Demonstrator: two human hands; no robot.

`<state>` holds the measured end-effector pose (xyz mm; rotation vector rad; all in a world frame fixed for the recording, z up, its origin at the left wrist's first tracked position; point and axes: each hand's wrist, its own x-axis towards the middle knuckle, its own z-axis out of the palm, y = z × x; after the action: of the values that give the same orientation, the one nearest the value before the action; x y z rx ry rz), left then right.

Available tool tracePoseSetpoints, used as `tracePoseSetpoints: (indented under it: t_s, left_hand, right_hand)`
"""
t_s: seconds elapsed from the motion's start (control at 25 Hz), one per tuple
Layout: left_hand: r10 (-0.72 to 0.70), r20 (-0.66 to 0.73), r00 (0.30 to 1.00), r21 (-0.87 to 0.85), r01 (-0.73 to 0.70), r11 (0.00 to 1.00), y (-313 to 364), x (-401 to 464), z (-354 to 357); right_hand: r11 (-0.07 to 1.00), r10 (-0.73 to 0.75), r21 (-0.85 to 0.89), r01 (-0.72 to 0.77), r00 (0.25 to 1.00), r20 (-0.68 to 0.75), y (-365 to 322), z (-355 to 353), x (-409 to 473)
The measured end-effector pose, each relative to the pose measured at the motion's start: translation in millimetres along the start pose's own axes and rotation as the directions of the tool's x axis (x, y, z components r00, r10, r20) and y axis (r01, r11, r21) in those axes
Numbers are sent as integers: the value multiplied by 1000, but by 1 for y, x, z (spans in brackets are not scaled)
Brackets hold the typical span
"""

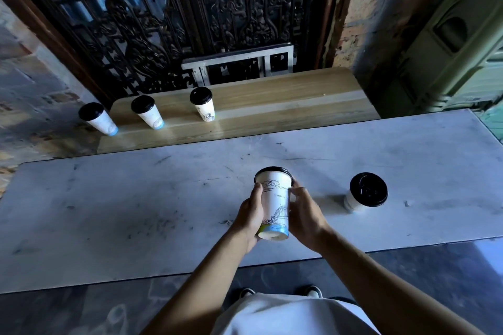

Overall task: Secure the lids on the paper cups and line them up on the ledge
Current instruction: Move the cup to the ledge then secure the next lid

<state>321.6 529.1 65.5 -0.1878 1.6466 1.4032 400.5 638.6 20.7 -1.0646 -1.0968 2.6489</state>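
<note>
Head view looks down on a white marble counter [136,198], where both hands hold one paper cup [275,204] above the surface, tipped so its black lid [273,169] points away and its pale base faces the person. The left hand [251,215] curls around the cup's left side, thumb lying along the wall; the right hand [304,212] wraps the right side, fingers bent against the paper. The cup's print shows a line drawing of an arched bridge above a blue and green band; a short line of lettering sits mid-wall, possibly a place name, but it is too small to read. To the right, a second lidded cup [364,193] stands upright on the counter, well apart from the hands. Beyond the counter lies a wooden ledge [272,106], with two lidded cups [148,111] [202,103] standing on its left part. A third lidded cup [98,118] stands just left of the ledge's end. Behind them rises an ornate dark iron grille [190,13].
</note>
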Motion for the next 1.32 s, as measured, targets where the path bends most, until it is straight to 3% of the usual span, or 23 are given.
tracePoseSetpoints:
  t_s: [0.08,0.16,0.24,0.36,0.52,0.72,0.96,1.08,1.32]
  left_hand:
    - [-1,-31,1000,6,1,1000,-1,0,1]
    - [69,-83,994,258,-45,965,-1,3,-1]
    - [256,-145,956,511,-149,847,0,4,-4]
    - [433,-177,884,404,-336,851,0,3,-8]
    - [500,-66,863,263,-468,844,-7,-5,-11]
    - [539,-10,842,246,-520,818,-7,-13,-14]
    - [569,-54,821,337,-521,784,-12,-12,-20]
    - [602,-42,797,308,-563,767,-8,-14,-24]
    - [627,5,779,268,-605,750,-3,-14,-25]
  right_hand:
    - [999,-20,24,20,1000,-15,3,2,-5]
    - [998,-17,65,20,999,-42,4,0,-8]
    - [997,-12,71,18,996,-88,4,-3,-11]
    - [996,6,85,1,997,-80,-1,-1,-17]
    - [993,2,116,-1,1000,-9,-5,-2,-17]
    - [997,11,78,-9,1000,-16,-8,-2,-16]
    - [1000,-14,18,14,1000,-5,-11,-4,-16]
    - [999,-2,-49,-1,998,-55,-12,-8,-13]
    - [992,-32,-123,32,999,5,-13,-16,-9]
